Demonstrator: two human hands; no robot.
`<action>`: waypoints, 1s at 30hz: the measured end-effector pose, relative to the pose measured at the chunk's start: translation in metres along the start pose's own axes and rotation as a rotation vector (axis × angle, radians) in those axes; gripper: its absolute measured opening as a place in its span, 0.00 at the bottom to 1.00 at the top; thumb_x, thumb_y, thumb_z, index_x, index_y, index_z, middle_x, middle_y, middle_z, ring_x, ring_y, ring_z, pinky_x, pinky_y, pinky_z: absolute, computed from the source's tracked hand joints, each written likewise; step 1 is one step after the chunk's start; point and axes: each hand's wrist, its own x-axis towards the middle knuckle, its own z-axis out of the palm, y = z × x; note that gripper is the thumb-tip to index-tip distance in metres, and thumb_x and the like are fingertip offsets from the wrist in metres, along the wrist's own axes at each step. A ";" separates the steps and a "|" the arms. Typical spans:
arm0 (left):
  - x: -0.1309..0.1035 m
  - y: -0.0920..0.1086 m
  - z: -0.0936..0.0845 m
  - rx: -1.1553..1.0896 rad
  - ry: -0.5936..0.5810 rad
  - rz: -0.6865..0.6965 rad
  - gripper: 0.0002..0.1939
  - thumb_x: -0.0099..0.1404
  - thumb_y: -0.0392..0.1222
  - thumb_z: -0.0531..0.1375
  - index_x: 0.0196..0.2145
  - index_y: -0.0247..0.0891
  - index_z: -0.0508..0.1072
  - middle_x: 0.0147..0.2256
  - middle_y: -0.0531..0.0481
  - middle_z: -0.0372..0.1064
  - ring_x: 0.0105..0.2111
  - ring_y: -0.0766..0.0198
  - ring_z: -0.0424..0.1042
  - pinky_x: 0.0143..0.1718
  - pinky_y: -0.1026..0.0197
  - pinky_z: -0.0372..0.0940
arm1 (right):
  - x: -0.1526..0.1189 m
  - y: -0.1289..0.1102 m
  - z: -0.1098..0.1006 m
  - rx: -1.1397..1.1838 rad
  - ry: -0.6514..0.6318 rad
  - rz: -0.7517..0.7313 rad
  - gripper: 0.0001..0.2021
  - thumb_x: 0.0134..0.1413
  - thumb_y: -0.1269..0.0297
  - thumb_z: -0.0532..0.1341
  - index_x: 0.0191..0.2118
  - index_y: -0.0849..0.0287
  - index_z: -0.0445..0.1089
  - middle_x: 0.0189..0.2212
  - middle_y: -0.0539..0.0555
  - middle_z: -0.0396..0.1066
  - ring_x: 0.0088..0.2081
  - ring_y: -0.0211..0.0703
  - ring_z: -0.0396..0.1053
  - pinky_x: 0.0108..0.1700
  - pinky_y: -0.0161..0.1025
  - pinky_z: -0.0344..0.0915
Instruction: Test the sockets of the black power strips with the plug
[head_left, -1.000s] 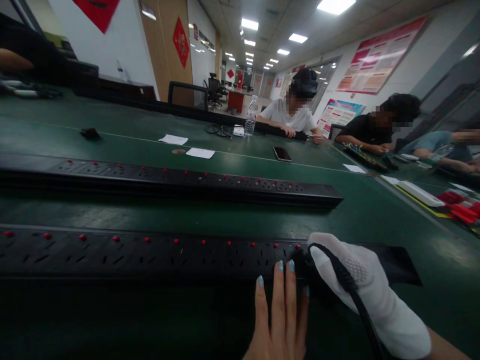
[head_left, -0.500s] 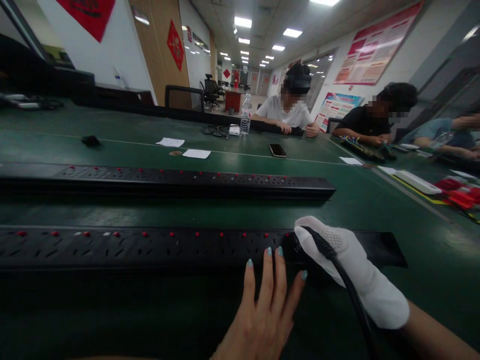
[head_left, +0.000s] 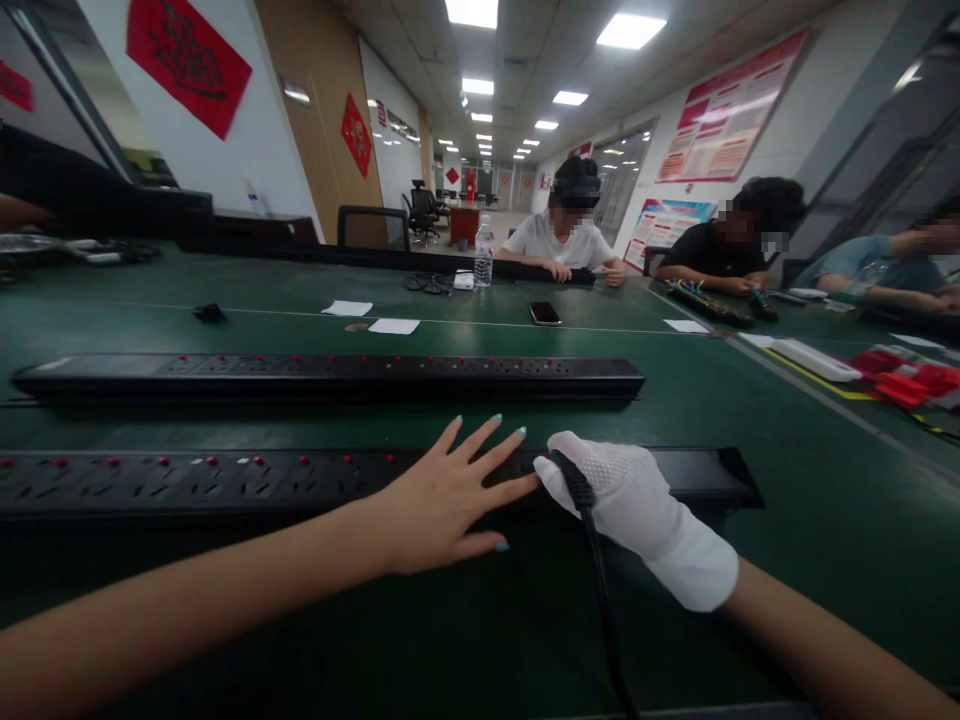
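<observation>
A long black power strip [head_left: 300, 482] with a row of sockets and small red lights lies across the green table. My bare left hand [head_left: 457, 490] rests across it with fingers spread, holding nothing. Close to its right, my right hand [head_left: 622, 495], in a white dotted glove, is closed around a black plug [head_left: 576, 482] at the strip's right part. The plug's face is hidden, so I cannot tell how deep it sits in a socket. From the plug a thick black cable [head_left: 606, 610] hangs down toward the table's near edge.
A second black power strip [head_left: 337, 378] lies parallel behind the first. Farther back are paper slips [head_left: 394, 326], a phone [head_left: 544, 313], a water bottle [head_left: 484, 255] and a white adapter [head_left: 464, 280]. Red parts [head_left: 911, 378] lie at right. Several people sit at the far side.
My left hand has moved from the strip's front edge up over its top, and its forearm now shows. The view has shifted slightly; my right hand stays on the plug.
</observation>
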 end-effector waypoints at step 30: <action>0.011 -0.030 -0.011 -0.551 -0.154 -0.124 0.22 0.68 0.49 0.44 0.59 0.55 0.48 0.57 0.57 0.55 0.53 0.64 0.60 0.49 0.61 0.55 | -0.001 0.002 -0.001 0.042 0.014 0.005 0.12 0.56 0.57 0.53 0.36 0.60 0.67 0.27 0.54 0.71 0.26 0.39 0.68 0.28 0.34 0.60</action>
